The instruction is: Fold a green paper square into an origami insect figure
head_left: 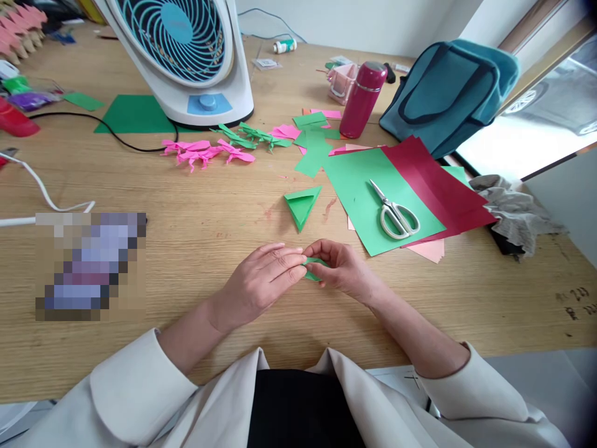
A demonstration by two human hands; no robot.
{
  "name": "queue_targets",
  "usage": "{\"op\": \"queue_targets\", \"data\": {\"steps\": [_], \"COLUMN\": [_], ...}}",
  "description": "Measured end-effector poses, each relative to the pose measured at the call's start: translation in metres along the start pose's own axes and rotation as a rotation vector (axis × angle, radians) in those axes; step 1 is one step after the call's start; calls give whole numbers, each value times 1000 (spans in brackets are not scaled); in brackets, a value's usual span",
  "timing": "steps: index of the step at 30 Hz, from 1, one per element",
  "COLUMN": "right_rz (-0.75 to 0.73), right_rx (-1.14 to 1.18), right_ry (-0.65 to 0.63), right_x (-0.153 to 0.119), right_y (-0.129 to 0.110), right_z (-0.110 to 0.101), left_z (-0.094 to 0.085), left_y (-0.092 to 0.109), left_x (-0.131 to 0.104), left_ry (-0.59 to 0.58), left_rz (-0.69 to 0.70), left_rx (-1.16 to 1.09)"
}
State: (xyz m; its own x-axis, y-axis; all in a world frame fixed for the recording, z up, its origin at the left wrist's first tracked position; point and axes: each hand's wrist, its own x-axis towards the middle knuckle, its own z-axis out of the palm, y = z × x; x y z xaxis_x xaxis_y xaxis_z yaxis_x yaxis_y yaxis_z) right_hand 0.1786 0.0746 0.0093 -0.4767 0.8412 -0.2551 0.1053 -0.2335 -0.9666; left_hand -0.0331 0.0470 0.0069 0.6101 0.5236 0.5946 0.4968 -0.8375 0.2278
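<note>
A small folded piece of green paper (313,270) is low over the table in front of me, mostly covered by my fingers. My right hand (342,269) pinches it between thumb and bent fingers. My left hand (265,274) has its fingers together, their tips on the paper's left end; its thumb is hidden. Just beyond my hands lies a green paper triangle (303,208) with a folded-over edge. To the right, white-handled scissors (395,214) rest on a green sheet (354,186), which overlaps dark red sheets (438,186).
Pink folded paper figures (205,154) and green ones (254,137) lie before a white fan (224,106). Green scraps (313,149) lie near a red flask (364,99) and a teal bag (448,93). A blurred-out object (91,267) is at left, beside a white cable (41,183).
</note>
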Motion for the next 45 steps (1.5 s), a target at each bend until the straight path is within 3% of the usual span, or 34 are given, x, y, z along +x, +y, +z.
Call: {"op": "queue_targets", "data": {"steps": [5, 10, 16, 21, 26, 33, 45], "right_rz": [-61, -182, -311, -533, -674, -722, -599], "right_rx": [-135, -513, -757, -1041, -1215, -1209, -1042], "right_ry": [-30, -8, -118, 7, 52, 64, 94], "right_x": [-3, -9, -25, -34, -31, -30, -33], "right_y": [5, 5, 0, 11, 20, 26, 27], "right_z": [2, 1, -12, -9, 2, 6, 6], "left_z": [6, 9, 9, 8, 8, 8, 8], "left_y": [-5, -2, 0, 1, 1, 3, 11], "left_x": [-4, -10, -19, -20, -18, -16, -14], "left_ry": [-11, -141, -160, -164, -186, -196, -171], "left_rz": [19, -39, -79, -95, -161, -219, -256], "left_rx": [16, 115, 98, 87, -16, -82, -34]}}
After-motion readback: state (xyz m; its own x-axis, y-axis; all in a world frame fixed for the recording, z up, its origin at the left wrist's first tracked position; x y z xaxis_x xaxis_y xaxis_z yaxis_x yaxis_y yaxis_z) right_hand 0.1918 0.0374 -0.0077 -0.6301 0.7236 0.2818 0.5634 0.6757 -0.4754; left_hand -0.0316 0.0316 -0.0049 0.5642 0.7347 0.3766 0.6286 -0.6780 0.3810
